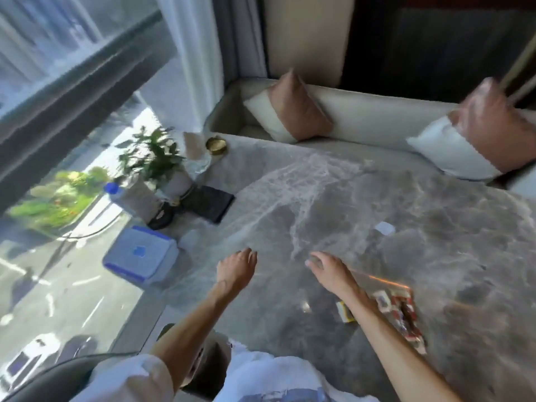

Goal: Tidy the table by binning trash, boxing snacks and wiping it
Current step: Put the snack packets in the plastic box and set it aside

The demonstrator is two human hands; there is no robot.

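The view is motion-blurred. My left hand (236, 268) and my right hand (332, 269) hover over the grey marble table (362, 198), both with fingers apart and holding nothing. Just right of my right forearm lies a red-and-white snack packet (401, 313), and a small yellow wrapper (345, 311) peeks out from under that forearm. A small white scrap of paper (384, 228) lies farther out on the table, to the right. At the table's left edge rests a white box with blue trim (140, 255), left of my left hand.
On the table's far left are a potted plant (156, 163), a blue-capped bottle (116, 192), a black pad (210, 203) and a gold dish (216, 145). A cream sofa (362, 117) with cushions runs behind the table. A window wall borders the left side.
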